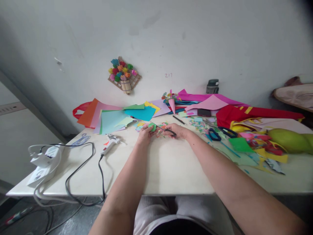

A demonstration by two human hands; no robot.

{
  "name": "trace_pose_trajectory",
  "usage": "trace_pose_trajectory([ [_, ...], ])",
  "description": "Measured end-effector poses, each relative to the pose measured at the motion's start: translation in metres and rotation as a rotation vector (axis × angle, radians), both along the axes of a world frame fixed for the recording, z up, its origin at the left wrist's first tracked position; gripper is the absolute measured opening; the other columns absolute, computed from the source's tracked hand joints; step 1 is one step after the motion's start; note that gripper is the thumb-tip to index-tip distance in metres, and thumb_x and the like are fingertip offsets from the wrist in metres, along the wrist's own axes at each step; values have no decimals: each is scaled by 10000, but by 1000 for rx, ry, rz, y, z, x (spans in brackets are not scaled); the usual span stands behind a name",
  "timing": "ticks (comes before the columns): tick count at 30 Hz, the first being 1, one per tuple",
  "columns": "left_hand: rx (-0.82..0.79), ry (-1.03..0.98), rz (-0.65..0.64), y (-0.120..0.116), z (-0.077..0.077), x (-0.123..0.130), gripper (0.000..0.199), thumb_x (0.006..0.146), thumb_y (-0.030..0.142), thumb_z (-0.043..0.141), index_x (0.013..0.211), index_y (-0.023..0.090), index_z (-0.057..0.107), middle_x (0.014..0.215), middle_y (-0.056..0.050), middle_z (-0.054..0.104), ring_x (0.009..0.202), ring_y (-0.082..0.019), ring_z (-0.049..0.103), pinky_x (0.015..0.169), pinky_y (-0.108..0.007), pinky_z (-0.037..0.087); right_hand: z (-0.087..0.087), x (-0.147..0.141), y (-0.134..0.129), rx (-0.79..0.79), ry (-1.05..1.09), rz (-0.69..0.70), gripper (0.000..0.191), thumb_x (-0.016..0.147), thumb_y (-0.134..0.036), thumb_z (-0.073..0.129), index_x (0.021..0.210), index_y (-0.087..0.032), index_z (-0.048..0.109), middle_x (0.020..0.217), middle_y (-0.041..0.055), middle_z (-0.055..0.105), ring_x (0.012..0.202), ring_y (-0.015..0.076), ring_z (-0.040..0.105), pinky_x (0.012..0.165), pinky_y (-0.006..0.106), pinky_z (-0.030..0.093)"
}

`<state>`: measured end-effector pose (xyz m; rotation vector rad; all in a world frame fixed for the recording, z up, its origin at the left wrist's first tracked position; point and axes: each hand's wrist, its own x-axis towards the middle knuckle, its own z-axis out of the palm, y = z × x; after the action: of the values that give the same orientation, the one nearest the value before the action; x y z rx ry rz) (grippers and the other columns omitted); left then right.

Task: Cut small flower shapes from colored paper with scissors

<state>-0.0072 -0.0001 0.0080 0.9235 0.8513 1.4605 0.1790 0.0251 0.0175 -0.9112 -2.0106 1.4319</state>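
Observation:
Near the middle of the table, my left hand [145, 133] is closed on a small piece of green paper [152, 127]. Just to its right, my right hand [178, 131] grips a pair of scissors [170, 132] with dark handles, the blades pointing left toward the green paper. Small colourful paper scraps [161, 130] lie around and between both hands. Behind them a black pen [179, 120] rests on the table.
A white glue gun [110, 144] with a black cord and a power strip [45, 164] are at the left. Coloured sheets [113, 120] lie at the back. More scissors [221, 132], a green sheet [241, 145] and red cloth [234, 115] are at the right.

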Motion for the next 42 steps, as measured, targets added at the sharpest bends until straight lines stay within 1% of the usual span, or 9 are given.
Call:
trace_pose_trajectory([
  [5, -2, -2, 4, 0, 0, 0, 121, 672, 157, 673, 748, 119, 587, 729, -70, 675, 687, -176, 672, 633, -265, 551, -2, -1, 2, 4, 17, -4, 231, 710, -329, 666, 733, -132, 546, 421, -78, 403, 304, 36, 300, 297, 178, 249],
  [11, -9, 19, 14, 0, 1, 1, 108, 673, 165, 673, 742, 119, 603, 727, -74, 676, 685, -180, 670, 644, -281, 556, 5, -2, -6, 16, 10, -14, 206, 744, -310, 637, 712, -138, 528, 420, -80, 402, 305, 36, 310, 304, 169, 264],
  [16, -6, 22, -5, -3, 2, 2, 109, 663, 172, 682, 735, 122, 616, 702, -56, 672, 680, -171, 663, 690, -301, 563, 6, -1, -7, 18, 4, -21, 182, 757, -287, 622, 720, -141, 519, 409, -80, 408, 299, 38, 313, 304, 167, 262],
  [22, -15, 17, -6, -3, 2, 2, 130, 662, 172, 704, 720, 123, 599, 685, -49, 660, 657, -170, 663, 693, -301, 559, 1, 0, -2, 23, 16, 0, 207, 751, -313, 633, 716, -146, 517, 408, -80, 404, 296, 40, 315, 301, 172, 260],
  [25, -11, 17, 2, -3, 1, 2, 132, 669, 184, 705, 721, 124, 599, 689, -52, 658, 664, -176, 661, 702, -318, 559, 0, 0, 0, 22, 14, 4, 221, 745, -329, 639, 721, -144, 521, 413, -78, 409, 296, 37, 316, 300, 170, 257],
  [29, -3, 22, -5, -3, 1, 1, 128, 670, 181, 702, 698, 128, 589, 686, -47, 653, 678, -179, 659, 725, -334, 558, 0, 0, 0, -5, 26, 12, 245, 725, -351, 656, 766, -139, 539, 426, -82, 415, 298, 35, 318, 299, 166, 261],
  [33, -5, 29, -11, -4, 2, 2, 125, 663, 175, 698, 706, 125, 593, 687, -47, 653, 680, -183, 663, 688, -316, 561, 1, 1, -2, -19, 15, 6, 252, 725, -357, 654, 797, -138, 551, 425, -83, 408, 300, 38, 327, 301, 166, 260],
  [42, -9, 25, -11, -5, 4, 4, 159, 646, 184, 715, 689, 127, 573, 663, -43, 652, 665, -193, 669, 619, -292, 554, -3, 1, 1, 28, 13, 10, 271, 723, -387, 653, 752, -141, 543, 422, -79, 410, 306, 39, 326, 310, 174, 250],
])
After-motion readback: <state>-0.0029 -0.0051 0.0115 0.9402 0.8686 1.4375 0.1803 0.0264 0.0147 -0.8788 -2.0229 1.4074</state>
